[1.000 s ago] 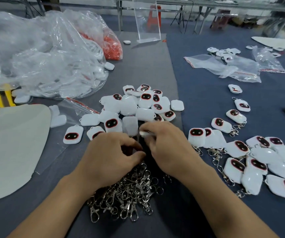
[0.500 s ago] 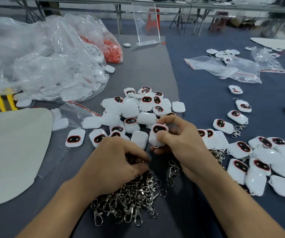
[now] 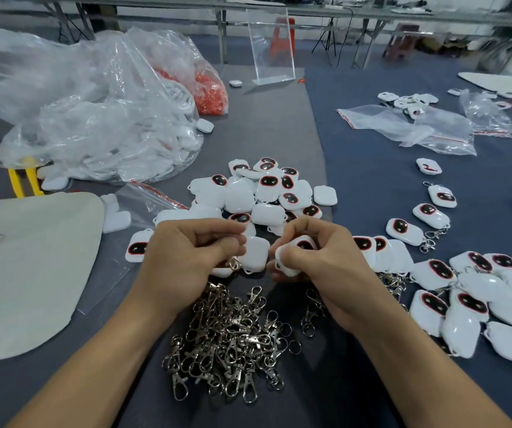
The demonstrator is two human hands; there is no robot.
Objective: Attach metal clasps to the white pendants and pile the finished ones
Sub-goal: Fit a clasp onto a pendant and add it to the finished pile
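Two hands work close together just above the heap of clasps [image 3: 233, 344]. The right hand [image 3: 322, 261] has its fingers curled round one white pendant [image 3: 293, 253], with the thumb pressed on its lower edge. It holds the pendant off the table, the dark face half hidden. The left hand [image 3: 193, 261] has thumb and forefinger pinched together on a single clasp [image 3: 235, 264]. Only its ring peeks out below the fingertips, and I cannot tell whether that ring is pried open. Clasp and pendant are near each other but not yet joined.

The likeliest slip is at the joining itself. The pendant's loop looks tiny and sits close under the right thumb, so the ring may miss it or spring shut too soon. The smooth shell could also twist in the grip if the left hand pushes hard.

The clasp hangs low over the heap, where its hook may snag others and drag them up.

A dropped pendant would probably land among the loose pendants [image 3: 264, 196] just behind the hands. It could then be mistaken for one already done, or an unclasped one could stray into the finished pile [image 3: 464, 298] at the right.
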